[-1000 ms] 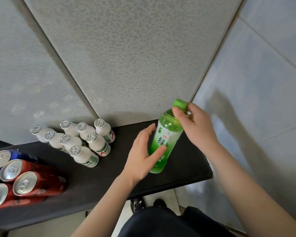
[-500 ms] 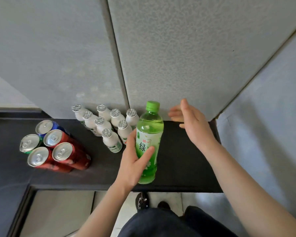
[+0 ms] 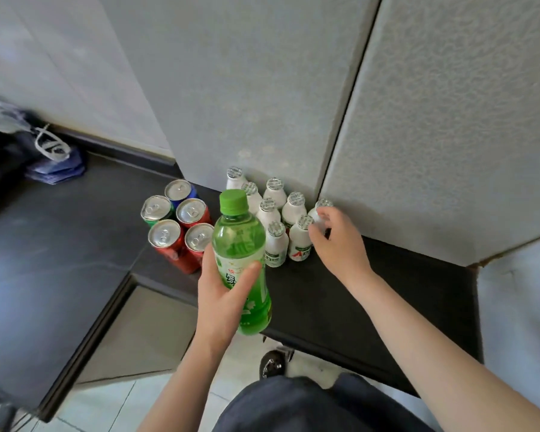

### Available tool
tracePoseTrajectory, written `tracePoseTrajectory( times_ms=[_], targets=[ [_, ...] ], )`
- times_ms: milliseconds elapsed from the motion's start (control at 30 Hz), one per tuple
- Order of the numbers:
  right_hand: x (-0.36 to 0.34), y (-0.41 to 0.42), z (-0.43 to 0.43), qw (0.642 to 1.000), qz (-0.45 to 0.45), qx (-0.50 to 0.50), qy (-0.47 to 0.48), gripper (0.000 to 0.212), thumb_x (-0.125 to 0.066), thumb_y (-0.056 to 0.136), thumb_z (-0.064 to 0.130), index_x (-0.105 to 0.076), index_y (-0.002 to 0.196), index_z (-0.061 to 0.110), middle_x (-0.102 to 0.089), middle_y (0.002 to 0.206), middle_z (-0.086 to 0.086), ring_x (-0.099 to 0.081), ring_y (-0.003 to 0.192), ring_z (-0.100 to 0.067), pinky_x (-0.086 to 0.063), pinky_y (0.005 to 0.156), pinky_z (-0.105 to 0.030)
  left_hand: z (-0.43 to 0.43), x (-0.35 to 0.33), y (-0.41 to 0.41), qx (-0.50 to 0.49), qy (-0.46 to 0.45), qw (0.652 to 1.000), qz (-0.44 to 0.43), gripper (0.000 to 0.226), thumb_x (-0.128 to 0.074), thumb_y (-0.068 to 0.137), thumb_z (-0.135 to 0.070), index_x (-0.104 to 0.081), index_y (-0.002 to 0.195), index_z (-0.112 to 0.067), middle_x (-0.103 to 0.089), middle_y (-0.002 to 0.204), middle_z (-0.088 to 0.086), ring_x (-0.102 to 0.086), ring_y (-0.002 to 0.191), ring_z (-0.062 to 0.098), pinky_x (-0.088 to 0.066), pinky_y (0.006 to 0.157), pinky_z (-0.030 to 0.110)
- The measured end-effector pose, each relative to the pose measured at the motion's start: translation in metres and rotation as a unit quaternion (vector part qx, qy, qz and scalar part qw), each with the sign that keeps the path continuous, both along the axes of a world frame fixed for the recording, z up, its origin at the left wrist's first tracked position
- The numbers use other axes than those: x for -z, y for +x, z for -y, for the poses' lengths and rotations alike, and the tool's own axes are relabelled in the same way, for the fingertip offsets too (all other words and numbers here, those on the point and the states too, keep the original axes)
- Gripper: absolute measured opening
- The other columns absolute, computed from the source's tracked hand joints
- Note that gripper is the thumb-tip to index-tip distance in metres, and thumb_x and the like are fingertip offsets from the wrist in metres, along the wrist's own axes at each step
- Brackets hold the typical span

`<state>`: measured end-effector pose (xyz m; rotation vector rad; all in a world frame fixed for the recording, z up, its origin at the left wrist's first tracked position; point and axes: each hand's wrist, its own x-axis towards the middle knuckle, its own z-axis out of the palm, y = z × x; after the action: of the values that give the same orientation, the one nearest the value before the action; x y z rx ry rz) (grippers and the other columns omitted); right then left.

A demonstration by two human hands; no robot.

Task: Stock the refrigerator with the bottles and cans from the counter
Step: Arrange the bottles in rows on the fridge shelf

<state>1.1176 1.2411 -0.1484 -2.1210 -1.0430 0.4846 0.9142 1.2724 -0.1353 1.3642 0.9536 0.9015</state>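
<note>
Grips a translucent green plastic bottle with a green screw cap (image 3: 240,244) in the left hand (image 3: 222,297), thumb laid across the front of the label, fingers wrapped round the back. Holds it upright with a slight tilt, base over the near edge of the black counter top (image 3: 371,294); cannot tell if it touches. Puts it just near of the other drinks, partly covering them.

Reaches the right hand (image 3: 340,241) into the right end of a cluster of eight small white plastic bottles with silver foil caps (image 3: 275,226). Curls thumb and fingers round the rightmost white bottle (image 3: 320,212), which is a bit blurred; cannot tell whether lifted or standing. Leaves the other seven upright, packed close, at the far side of the counter against the grey textured panels (image 3: 262,88).

Shows five upright aluminium drink cans (image 3: 178,219) just left of the white bottles, touching one another: one blue at the far end, one green at the left, three red nearer.

Shows blue and white bags (image 3: 56,163) lying at the far left of the counter, well apart from the drinks. Shows a black shoe (image 3: 272,366) on pale floor tiles (image 3: 119,403) below the near counter edge.
</note>
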Motion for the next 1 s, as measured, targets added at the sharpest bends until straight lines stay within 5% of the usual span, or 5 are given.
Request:
tracePoseTrajectory(
  times_ms=[167,300,667,800,1000],
  targets=[
    [0.014,-0.011,-0.013,0.991,0.125,-0.041,-0.029,0.026,-0.05,0.09,0.025,-0.055,0.114,0.014,-0.061,0.104,-0.001,-0.056,0.094,-0.019,-0.035,0.069,-0.025,-0.006,0.004,-0.008,-0.01,-0.005,1.0,-0.002,0.047,-0.065,0.07,-0.048,-0.053,0.115,-0.045,-0.066,0.108,-0.015,-0.063,0.1,0.003,-0.049,0.077,0.013],
    [0.024,-0.013,-0.015,0.982,0.179,-0.051,-0.026,0.028,-0.056,0.089,0.026,-0.055,0.113,0.011,-0.06,0.107,-0.003,-0.053,0.099,-0.021,-0.033,0.079,-0.021,-0.011,0.012,-0.012,-0.007,-0.019,1.0,-0.009,0.044,-0.066,0.069,-0.048,-0.054,0.11,-0.052,-0.067,0.105,-0.015,-0.064,0.097,0.003,-0.049,0.076,0.014],
    [0.032,-0.011,0.012,0.988,0.151,-0.029,-0.004,0.036,-0.053,0.093,0.028,-0.052,0.127,0.015,-0.059,0.118,0.0,-0.051,0.112,-0.019,-0.036,0.085,-0.023,0.009,0.027,-0.023,-0.026,-0.079,0.996,-0.013,0.045,-0.065,0.065,-0.053,-0.055,0.107,-0.041,-0.068,0.1,-0.015,-0.065,0.094,0.003,-0.051,0.073,0.016],
    [0.015,-0.015,0.036,0.979,0.175,-0.002,0.102,0.035,-0.055,0.092,0.027,-0.057,0.121,0.009,-0.062,0.111,-0.005,-0.055,0.102,-0.017,-0.04,0.082,-0.025,0.031,0.026,-0.042,-0.05,-0.094,0.994,-0.022,0.041,-0.065,0.064,-0.054,-0.056,0.102,-0.042,-0.068,0.097,-0.012,-0.066,0.091,0.006,-0.052,0.073,0.021],
    [-0.008,-0.039,0.049,0.968,0.1,-0.061,0.223,0.035,-0.052,0.094,0.023,-0.052,0.125,0.006,-0.052,0.114,0.001,-0.047,0.102,0.003,-0.038,0.084,-0.003,0.069,0.032,-0.075,-0.112,-0.11,0.987,-0.012,0.043,-0.064,0.063,-0.057,-0.057,0.101,-0.039,-0.068,0.094,-0.008,-0.066,0.088,0.009,-0.052,0.071,0.024]
  ],
)
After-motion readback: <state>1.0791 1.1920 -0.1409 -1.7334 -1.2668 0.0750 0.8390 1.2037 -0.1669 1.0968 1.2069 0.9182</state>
